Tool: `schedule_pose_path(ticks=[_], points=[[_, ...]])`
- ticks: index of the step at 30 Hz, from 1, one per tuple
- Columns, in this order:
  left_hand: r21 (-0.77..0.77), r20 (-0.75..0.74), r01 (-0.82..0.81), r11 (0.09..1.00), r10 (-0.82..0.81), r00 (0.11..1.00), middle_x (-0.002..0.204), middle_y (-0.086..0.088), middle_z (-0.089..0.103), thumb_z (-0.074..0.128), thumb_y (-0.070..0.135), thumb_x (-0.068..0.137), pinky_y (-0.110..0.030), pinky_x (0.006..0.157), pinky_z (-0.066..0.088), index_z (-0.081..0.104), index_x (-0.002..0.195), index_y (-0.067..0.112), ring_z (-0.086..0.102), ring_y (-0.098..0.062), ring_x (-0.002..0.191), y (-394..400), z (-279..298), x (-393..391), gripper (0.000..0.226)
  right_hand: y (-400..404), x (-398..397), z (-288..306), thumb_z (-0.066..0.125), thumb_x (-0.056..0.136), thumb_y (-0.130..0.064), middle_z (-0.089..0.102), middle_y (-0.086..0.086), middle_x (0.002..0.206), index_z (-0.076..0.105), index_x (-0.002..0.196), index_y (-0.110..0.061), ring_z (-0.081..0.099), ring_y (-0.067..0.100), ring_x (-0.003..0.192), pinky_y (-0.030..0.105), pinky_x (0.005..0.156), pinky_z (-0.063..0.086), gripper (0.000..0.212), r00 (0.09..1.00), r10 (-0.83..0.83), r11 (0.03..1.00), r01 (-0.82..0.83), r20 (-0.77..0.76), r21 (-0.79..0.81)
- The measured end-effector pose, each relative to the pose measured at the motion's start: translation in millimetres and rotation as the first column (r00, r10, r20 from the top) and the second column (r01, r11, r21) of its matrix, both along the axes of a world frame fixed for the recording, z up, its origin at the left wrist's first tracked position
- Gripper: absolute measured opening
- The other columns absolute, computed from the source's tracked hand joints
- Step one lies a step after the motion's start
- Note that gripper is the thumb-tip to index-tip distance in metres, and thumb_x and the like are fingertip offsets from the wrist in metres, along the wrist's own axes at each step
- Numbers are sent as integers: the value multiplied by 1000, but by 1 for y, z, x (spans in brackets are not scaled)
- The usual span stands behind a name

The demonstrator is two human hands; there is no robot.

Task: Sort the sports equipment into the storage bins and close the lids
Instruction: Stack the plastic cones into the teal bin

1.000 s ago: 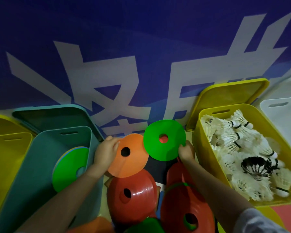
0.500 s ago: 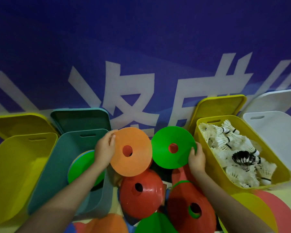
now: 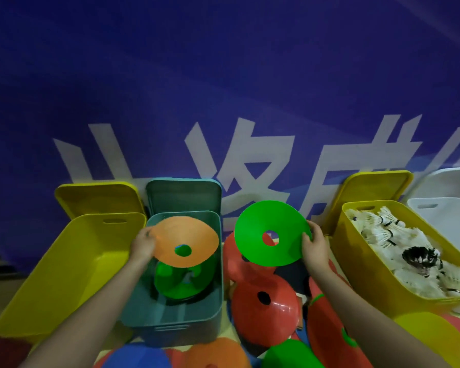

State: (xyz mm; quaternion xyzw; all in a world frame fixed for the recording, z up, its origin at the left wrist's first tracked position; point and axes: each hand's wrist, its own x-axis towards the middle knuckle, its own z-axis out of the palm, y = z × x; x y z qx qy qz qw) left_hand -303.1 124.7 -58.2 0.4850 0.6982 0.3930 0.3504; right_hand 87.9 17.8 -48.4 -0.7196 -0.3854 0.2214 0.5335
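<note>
My left hand (image 3: pixel 143 244) grips the left edge of an orange disc cone (image 3: pixel 186 240) and holds it flat above the open teal bin (image 3: pixel 213 301). A green disc cone (image 3: pixel 181 282) lies inside that bin. My right hand (image 3: pixel 315 247) grips the right edge of a green disc cone (image 3: pixel 271 232), held tilted in the air between the teal bin and the right yellow bin (image 3: pixel 356 264). Under it lie several red disc cones (image 3: pixel 266 312). The right yellow bin holds several white shuttlecocks (image 3: pixel 383 232) and a black one (image 3: pixel 418 258).
An open yellow bin (image 3: pixel 64 266) stands left of the teal bin. A white bin (image 3: pixel 446 219) is at the far right. Each bin's lid leans behind it against the blue banner wall. Blue, orange, green and yellow disc cones (image 3: pixel 218 354) lie along the near edge.
My left hand has carried the orange cone leftward over the teal bin and turned it flat. The green cone in my right hand has risen a little. The camera has pulled back.
</note>
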Motion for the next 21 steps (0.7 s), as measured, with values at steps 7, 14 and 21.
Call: schedule_pose_path(ticks=[7,14,21], points=[[-114,-142,183,977,-198,970,118,-13,60,47,7,90,-41,67,56,39,138,25,62,-36,93,-11,-27,-19,53,14,-61,-8,39,94,-3,60,7,119,50,131,-15,58,27,102,48,88,50,40,997,-15,999,12,-79,-46],[-202,-249,262,944,-309,918,113,-15,62,48,17,94,-37,82,46,48,127,15,58,-31,99,-10,-51,4,33,16,-84,-6,41,94,-2,61,11,123,54,126,-13,57,27,110,50,96,47,37,991,-34,999,31,-131,-25],[-370,-321,213,904,-340,884,123,-20,57,52,12,87,-40,88,47,42,134,8,56,-37,109,-4,-78,-2,49,8,-100,-5,38,98,-3,58,3,114,50,131,-13,57,12,88,30,73,49,36,996,1,998,-8,-93,-66]])
